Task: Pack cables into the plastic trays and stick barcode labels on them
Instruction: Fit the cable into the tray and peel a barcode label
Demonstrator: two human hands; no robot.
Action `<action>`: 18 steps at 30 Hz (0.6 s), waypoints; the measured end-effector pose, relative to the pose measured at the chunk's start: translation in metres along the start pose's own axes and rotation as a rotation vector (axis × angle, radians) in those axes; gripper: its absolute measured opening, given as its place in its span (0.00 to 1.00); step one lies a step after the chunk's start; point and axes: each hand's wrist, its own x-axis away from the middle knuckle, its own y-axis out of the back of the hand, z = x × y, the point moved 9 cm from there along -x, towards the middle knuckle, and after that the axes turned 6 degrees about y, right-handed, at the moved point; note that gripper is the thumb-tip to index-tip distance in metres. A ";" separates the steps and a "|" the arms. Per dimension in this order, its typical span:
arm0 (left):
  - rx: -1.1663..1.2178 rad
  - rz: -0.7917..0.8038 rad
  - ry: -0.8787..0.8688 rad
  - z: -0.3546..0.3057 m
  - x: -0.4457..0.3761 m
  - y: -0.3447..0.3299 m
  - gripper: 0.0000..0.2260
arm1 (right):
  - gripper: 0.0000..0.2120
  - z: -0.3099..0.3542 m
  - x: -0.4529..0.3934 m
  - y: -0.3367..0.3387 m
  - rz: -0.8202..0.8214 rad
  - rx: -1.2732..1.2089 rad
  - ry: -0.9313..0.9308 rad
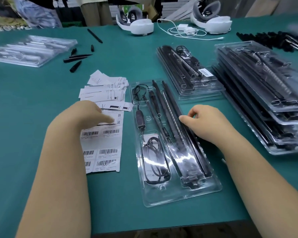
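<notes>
A clear plastic tray (pixel 212 187) lies in front of me on the green table, holding a coiled black cable (pixel 153 160), an inline controller and several long black rods. My right hand (pixel 205 122) rests on the tray's right edge, fingertips touching the outermost black rod (pixel 193 140). My left hand (pixel 91 112) lies on the sheet of barcode labels (pixel 107 152) left of the tray, fingers pressed on its upper part; whether a label is pinched is hidden.
Small paper leaflets (pixel 103 91) lie above the label sheet. A labelled packed tray (pixel 187 71) and a stack of packed trays (pixel 265 93) sit at the right. Empty trays (pixel 29 50) are far left, with loose black parts (pixel 76 60). White headsets (pixel 138 23) stand at the back.
</notes>
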 end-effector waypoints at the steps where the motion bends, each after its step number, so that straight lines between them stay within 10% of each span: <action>1: -0.029 0.037 -0.001 0.003 0.001 -0.003 0.26 | 0.15 0.000 0.000 0.000 -0.001 0.001 0.000; 10: 0.184 -0.166 -0.255 -0.021 0.005 0.017 0.25 | 0.13 -0.002 -0.003 -0.002 -0.014 -0.009 0.001; 18: -0.065 0.060 -0.304 -0.008 0.022 -0.005 0.14 | 0.14 -0.001 -0.005 -0.003 -0.010 0.030 0.012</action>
